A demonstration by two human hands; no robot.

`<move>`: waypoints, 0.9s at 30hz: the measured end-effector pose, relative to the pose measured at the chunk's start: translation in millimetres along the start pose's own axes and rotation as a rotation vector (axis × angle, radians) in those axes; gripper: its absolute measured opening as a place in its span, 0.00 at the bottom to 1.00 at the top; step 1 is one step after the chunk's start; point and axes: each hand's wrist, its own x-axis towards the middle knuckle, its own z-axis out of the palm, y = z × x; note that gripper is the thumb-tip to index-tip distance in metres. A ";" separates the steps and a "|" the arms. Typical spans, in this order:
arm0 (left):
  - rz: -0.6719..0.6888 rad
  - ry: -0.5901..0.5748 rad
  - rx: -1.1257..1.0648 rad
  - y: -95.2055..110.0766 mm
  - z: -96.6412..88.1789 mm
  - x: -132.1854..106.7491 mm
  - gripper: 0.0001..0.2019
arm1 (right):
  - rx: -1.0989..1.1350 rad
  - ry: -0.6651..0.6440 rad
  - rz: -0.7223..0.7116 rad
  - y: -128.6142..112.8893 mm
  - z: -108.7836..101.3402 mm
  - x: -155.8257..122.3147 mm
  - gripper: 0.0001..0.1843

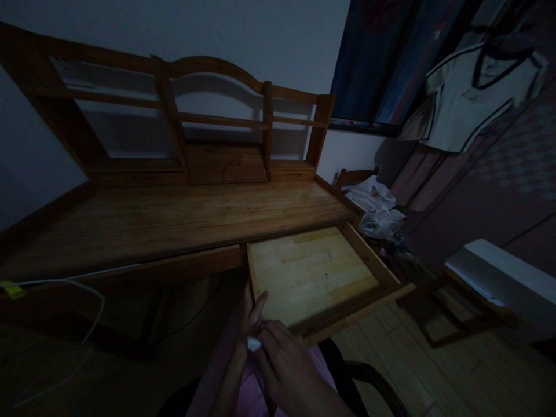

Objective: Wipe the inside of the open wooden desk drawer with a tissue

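Observation:
My two hands meet above my lap, at the near left corner of a pulled-out wooden drawer (313, 272). My left hand (248, 321) is held edge-up, its fingers stretched out and its thumb apart. Across its palm side lies my right hand (282, 353), with curled fingers closed on a small white crumpled piece (254, 344), perhaps tissue. Only a bit of that piece shows; the rest is hidden in the fingers. The drawer's pale bottom shows a few small dark marks.
A wooden desk (208, 214) with a shelf unit (217, 122) stands against the wall. At left hangs a white cable (102, 310). Plastic bags (373, 197) lie beyond the desk's right end. A wooden stool (452, 307) and a dark curved chair arm (377, 376) are at right.

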 end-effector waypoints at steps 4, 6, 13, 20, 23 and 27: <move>-0.032 0.007 -0.054 -7.8 -0.1 3.1 0.36 | 0.000 0.005 -0.012 -0.4 0.7 -0.2 0.13; -0.066 0.023 -0.059 -10.7 0.2 3.8 0.38 | -0.011 0.005 -0.011 -1.1 0.1 -0.3 0.13; -0.106 -0.047 -0.089 -1.8 -0.6 -0.3 0.42 | -0.010 -0.029 -0.028 -1.5 -1.4 0.3 0.13; -0.085 -0.035 -0.145 -4.8 2.1 -1.2 0.40 | 0.035 -0.024 -0.051 -2.9 -2.3 -1.0 0.13; -0.098 -0.040 -0.169 -5.3 3.0 -0.6 0.41 | 0.034 -0.019 -0.052 -4.1 -3.0 -0.9 0.15; -0.151 -0.074 -0.213 0.5 3.5 -2.0 0.41 | 0.044 -0.035 -0.051 -5.2 -3.2 -0.2 0.14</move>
